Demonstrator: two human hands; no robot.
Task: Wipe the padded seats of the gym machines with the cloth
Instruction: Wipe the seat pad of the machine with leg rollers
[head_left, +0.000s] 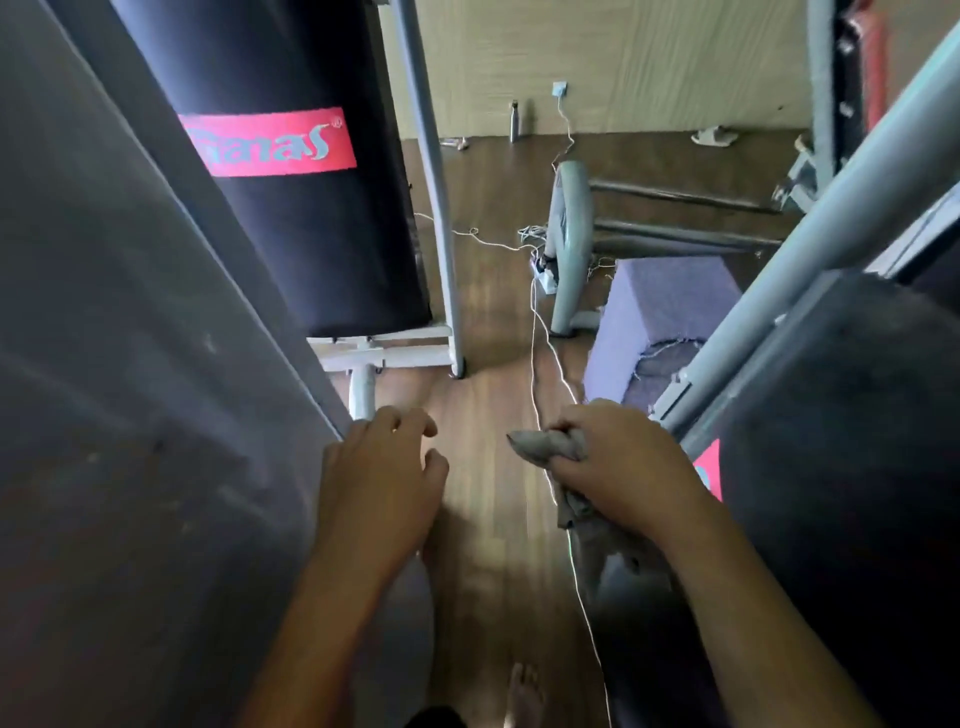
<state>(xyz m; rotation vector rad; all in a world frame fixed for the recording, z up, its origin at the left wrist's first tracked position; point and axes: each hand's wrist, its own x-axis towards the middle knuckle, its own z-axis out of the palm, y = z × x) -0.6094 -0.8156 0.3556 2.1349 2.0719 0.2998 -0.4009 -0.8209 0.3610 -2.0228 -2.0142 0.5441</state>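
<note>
Wooden floor (483, 467): two hands, right hand (628, 467) gripping one cloth (545, 447).

Floor (488, 519): dark brown wood planks.
Standing on it: curved grey gym machine leg (569, 249); white frame base (395, 354); purple foam block (665, 306); metal bottle (514, 122), upright beside the wall.
Lying on it: thin white cables (533, 353), loosely strewn; possibly a white power strip (545, 278); one bare foot (524, 691).

Left hand (382, 488) loosely curled, free; right hand (628, 467) grips cloth (543, 444).
</note>
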